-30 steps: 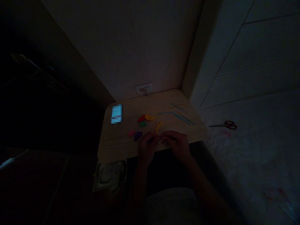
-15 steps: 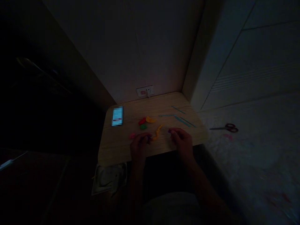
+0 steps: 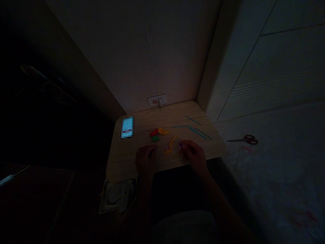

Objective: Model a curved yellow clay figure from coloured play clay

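Observation:
The scene is very dim. My right hand pinches a small purple lump of modelling clay above the front right of the wooden table. My left hand is curled near the front edge, with a dark purple bit of clay showing between its fingers. Between the hands lies a lumpy orange-yellow strip of clay, touched by neither. Red clay, green clay and a flat yellow-orange piece sit together behind it.
Several thin blue-green sticks or tools lie at the table's right. A lit phone rests at the left. A wall socket with a plug is behind the table. Scissors lie off to the right, and a tray-like box stands below left.
My left hand has moved left, away from the orange-yellow strip, and now covers the spot where pink clay showed. My right hand has shifted slightly left and down with its purple clay.

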Demonstrator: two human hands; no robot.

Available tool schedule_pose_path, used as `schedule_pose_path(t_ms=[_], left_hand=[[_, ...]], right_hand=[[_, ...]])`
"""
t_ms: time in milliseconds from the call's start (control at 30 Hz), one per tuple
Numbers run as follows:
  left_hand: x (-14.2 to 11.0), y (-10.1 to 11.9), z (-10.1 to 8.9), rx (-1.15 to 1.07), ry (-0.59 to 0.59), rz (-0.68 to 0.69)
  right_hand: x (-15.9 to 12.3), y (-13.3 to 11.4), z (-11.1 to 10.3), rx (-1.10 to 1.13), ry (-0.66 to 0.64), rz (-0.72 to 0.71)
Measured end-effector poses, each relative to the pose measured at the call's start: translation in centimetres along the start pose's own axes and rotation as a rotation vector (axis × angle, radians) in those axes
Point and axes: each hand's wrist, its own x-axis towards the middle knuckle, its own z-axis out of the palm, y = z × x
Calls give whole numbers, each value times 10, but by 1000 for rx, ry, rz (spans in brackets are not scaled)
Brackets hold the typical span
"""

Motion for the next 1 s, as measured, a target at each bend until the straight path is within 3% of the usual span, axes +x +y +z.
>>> schedule_pose_path(t_ms=[100, 233, 500, 733, 1000], left_hand=[[-3, -11, -2, 78, 51, 12], [-8, -22, -2, 106, 22, 18], [-17, -29, 4, 110, 75, 68], [-19, -12, -3, 220, 42, 103], [-16, 12, 4, 117, 61, 100]], right_hand=[[0, -2, -1, -29, -2, -1], [0, -1, -1, -30, 33, 2], [-3, -6, 3, 28, 24, 23], [-8, -3, 11, 93, -22, 39], [-6, 2, 13, 107, -112, 33]])
